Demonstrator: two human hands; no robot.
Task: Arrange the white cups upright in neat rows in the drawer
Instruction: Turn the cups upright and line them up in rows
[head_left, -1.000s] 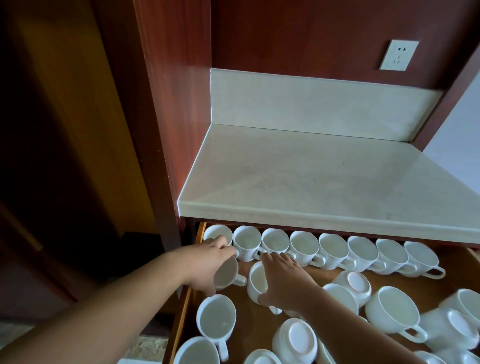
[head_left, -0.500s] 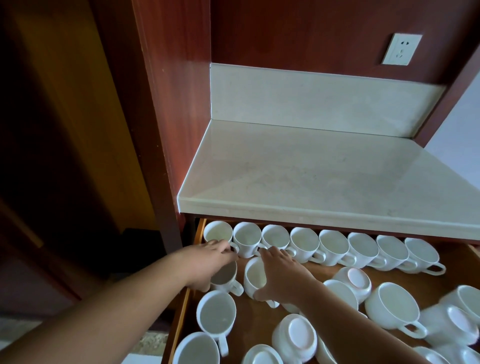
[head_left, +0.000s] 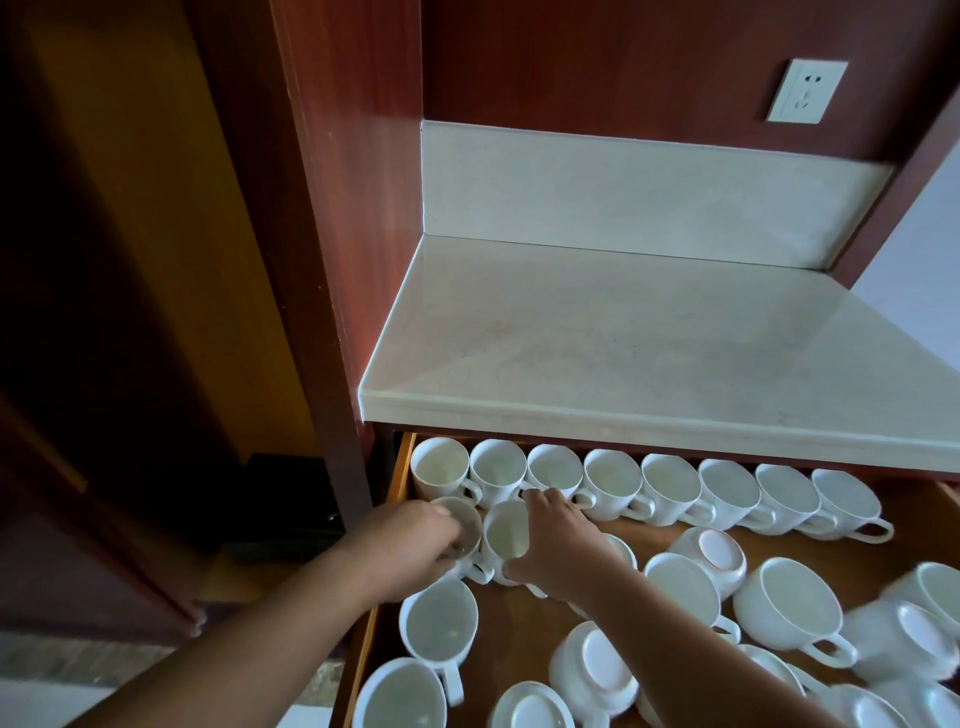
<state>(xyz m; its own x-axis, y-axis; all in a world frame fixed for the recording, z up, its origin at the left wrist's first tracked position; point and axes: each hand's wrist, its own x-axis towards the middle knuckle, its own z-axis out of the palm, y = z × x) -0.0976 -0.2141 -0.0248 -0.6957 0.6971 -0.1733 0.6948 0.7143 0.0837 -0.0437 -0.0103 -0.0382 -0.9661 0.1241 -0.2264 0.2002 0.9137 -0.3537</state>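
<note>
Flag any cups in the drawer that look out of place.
At least three show their bases, upside down or tipped: the mid-drawer cup, the front cup and the front-edge cup. The back row stands upright.

Dim, soft daylight enters from about two o'clock and lies brightest on the pale cream stone countertop (head_left: 623, 353), leaving a faint sheen. The dark brown wooden panel (head_left: 78, 312) at nine o'clock sinks into near-black shadow. The open wooden drawer (head_left: 401, 467) sits shaded under the overhang. White ceramic cups (head_left: 904, 644) at four o'clock smear with motion blur. Wide-angle distortion bows the red-brown wooden cabinet side (head_left: 332, 208).
</note>
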